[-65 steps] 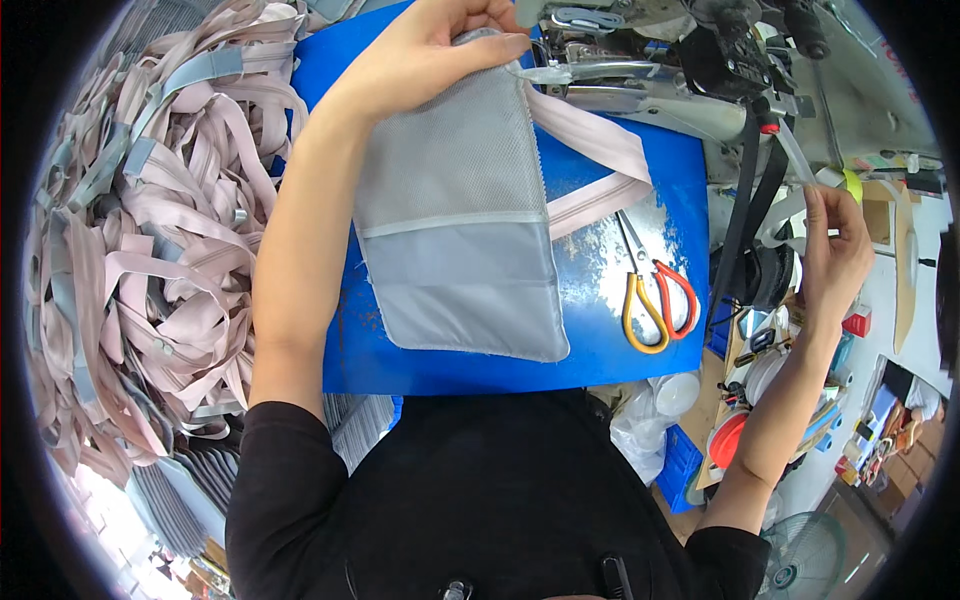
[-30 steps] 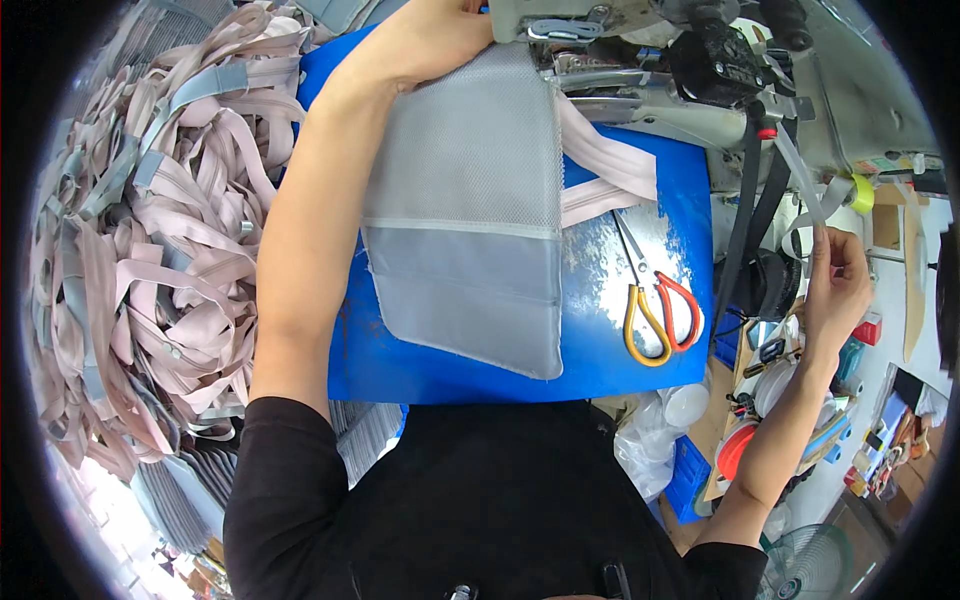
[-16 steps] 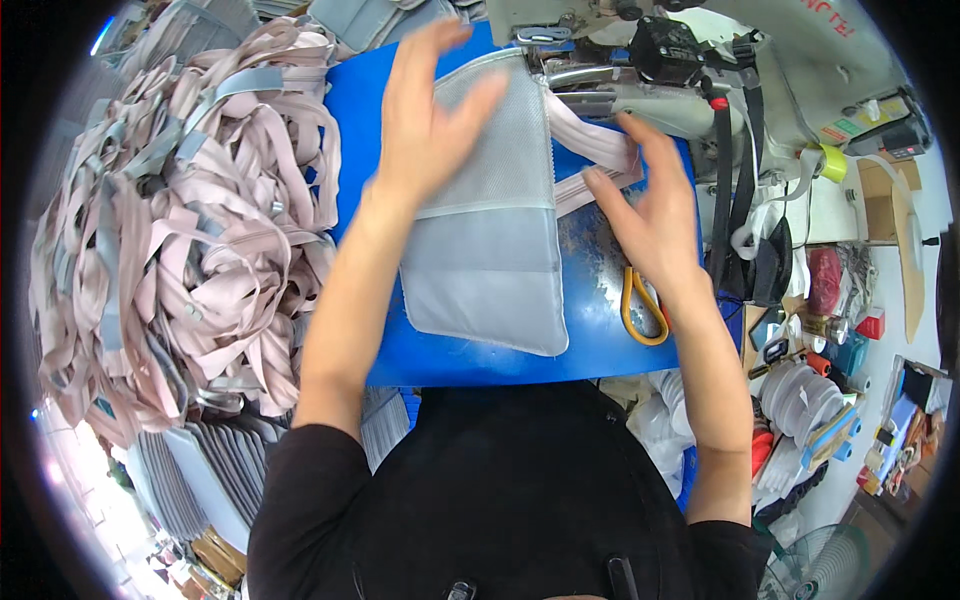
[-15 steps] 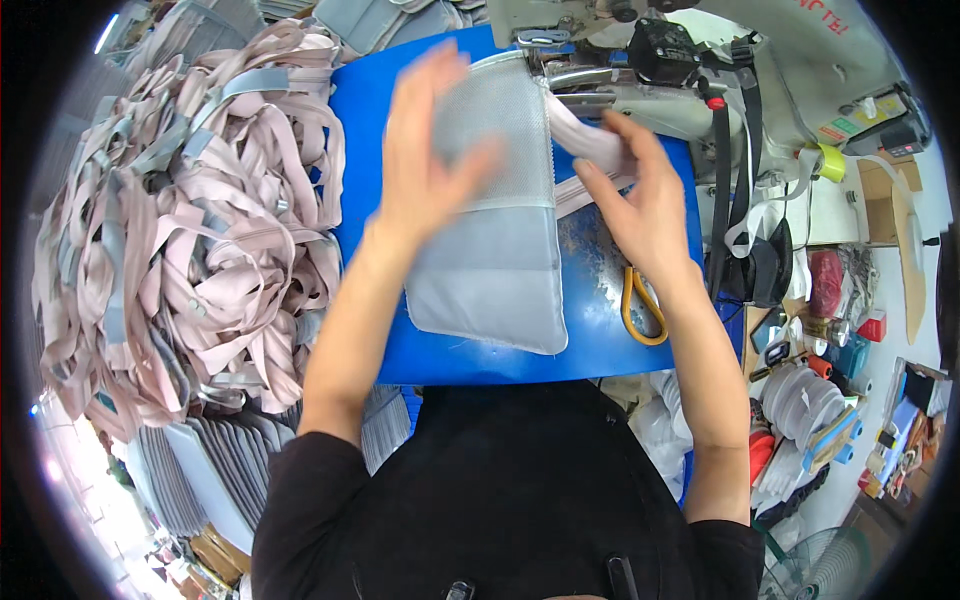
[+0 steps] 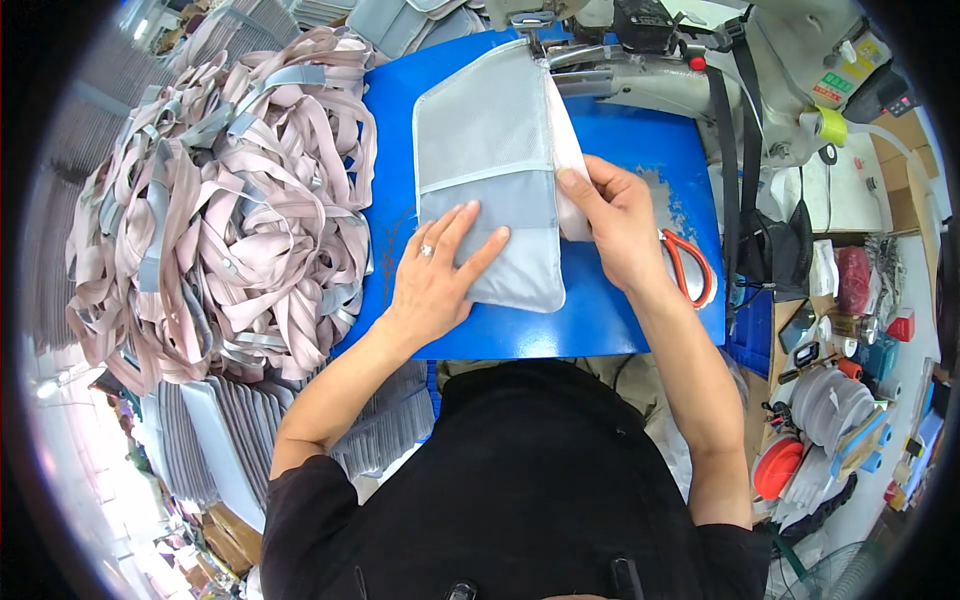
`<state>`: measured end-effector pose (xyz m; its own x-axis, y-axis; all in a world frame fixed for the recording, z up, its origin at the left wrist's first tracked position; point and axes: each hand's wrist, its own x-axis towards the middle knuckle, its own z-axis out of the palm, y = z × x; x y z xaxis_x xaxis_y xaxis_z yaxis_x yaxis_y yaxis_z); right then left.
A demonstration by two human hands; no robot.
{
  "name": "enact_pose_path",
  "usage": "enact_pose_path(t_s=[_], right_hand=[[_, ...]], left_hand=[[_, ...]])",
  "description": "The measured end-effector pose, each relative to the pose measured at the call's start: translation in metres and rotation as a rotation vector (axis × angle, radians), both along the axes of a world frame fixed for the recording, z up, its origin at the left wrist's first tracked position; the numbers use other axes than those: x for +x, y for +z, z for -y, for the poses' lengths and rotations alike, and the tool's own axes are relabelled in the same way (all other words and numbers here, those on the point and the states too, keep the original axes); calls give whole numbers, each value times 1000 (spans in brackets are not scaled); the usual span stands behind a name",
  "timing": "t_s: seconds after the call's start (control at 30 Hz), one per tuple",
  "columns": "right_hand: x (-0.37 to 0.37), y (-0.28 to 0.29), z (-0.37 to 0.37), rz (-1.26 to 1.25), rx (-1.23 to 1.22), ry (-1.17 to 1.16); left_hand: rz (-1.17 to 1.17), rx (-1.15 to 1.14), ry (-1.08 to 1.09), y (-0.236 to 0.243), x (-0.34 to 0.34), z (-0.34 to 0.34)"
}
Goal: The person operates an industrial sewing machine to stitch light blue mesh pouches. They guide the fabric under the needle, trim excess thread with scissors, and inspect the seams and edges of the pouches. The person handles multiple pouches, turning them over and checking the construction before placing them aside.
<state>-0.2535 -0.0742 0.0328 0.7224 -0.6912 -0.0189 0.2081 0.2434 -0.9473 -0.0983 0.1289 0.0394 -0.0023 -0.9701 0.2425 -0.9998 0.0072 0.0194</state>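
Note:
A grey fabric panel [image 5: 480, 130], mesh on its upper part, lies on the blue work surface [image 5: 510, 338], its top edge at the machine's foot. My left hand [image 5: 435, 280] rests on the panel's lower left part, fingers spread. Along the panel's right edge runs a pale pink zipper tape [image 5: 565, 130], which my right hand [image 5: 615, 215] pinches between thumb and fingers. Scissors with an orange-red handle [image 5: 685, 265] lie just right of that hand, partly hidden by it.
A big tangled heap of pink zipper tapes [image 5: 220, 230] fills the left side, above stacked grey panels [image 5: 210, 450]. The sewing machine [image 5: 640, 75] stands at the back right with hanging straps. Cluttered shelving with spools and red items [image 5: 775, 465] is at the right.
My left hand has come down from the panel's top onto its lower part. My right hand has moved left from the tape at the machine to grasp the pink zipper tape.

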Motion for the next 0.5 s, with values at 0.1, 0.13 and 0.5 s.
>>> enact_pose_path(t_s=[0.1,0.13,0.5], right_hand=[[-3,-2,-8,8,9,12],[-4,-2,-10,8,-3,17],[-10,5,-20,99,149,29]], left_hand=[[35,-3,-25,17,4,-14],[95,-90,-100,30,3,-15],[251,184,-160,124,-28,0]])
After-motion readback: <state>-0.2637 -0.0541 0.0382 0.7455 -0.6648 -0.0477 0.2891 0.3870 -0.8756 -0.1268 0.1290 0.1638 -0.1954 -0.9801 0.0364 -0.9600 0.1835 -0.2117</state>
